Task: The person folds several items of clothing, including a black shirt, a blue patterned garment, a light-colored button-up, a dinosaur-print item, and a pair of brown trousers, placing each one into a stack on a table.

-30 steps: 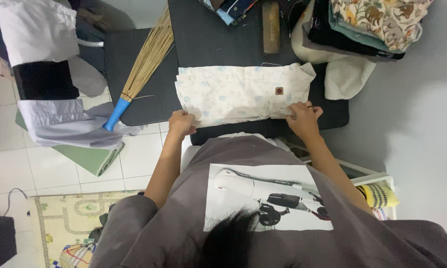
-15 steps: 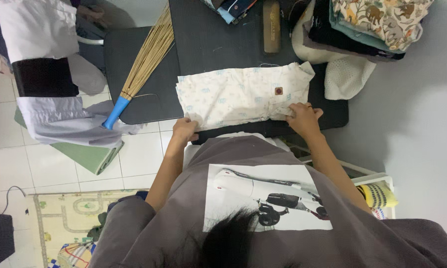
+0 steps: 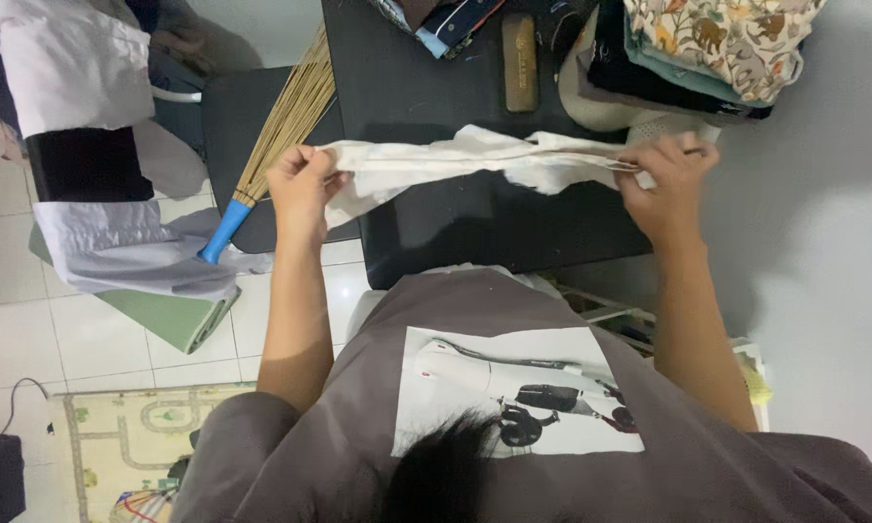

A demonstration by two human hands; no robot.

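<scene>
One head camera (close overhead) looks straight down.

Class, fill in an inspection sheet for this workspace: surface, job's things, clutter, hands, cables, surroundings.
Surface: dark flat table, bare in the middle.
Job's things: pale printed cotton garment, stretched between both hands above the table.
Clutter: stack of folded clothes, brown wooden brush, straw broom with blue handle.
Hands: left hand grips one end; right hand grips the other.
Cables: thin dark cable on the floor.
Surroundings: white tiled floor, patterned play mat, grey wall.
</scene>
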